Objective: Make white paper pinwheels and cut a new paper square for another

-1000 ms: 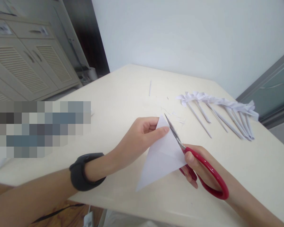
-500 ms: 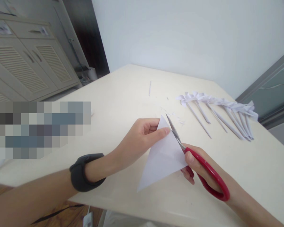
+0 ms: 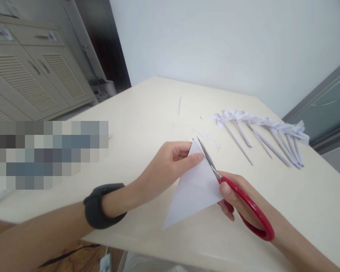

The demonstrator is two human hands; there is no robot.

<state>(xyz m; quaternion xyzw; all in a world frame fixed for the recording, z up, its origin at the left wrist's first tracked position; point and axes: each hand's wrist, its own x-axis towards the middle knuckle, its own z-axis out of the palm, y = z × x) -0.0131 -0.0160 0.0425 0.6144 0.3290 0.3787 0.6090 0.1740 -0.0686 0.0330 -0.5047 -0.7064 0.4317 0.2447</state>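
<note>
A plain white wall point(image 3: 215, 41) filled the upper middle and right of the frame, evenly lit by soft daylight. At upper left stood a pale cabinet point(image 3: 31, 75) with louvred doors and a drawer, beside a dark doorway point(image 3: 102, 41). A cream table point(image 3: 147, 109) spanned the centre. At far right ran a grey-framed glass door point(image 3: 328, 105); wooden floor point(image 3: 73, 257) showed at lower left.

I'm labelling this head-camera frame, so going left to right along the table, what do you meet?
Black wristband → left hand → folded white paper → red-handled scissors in the right hand → row of rolled paper sticks.
</note>
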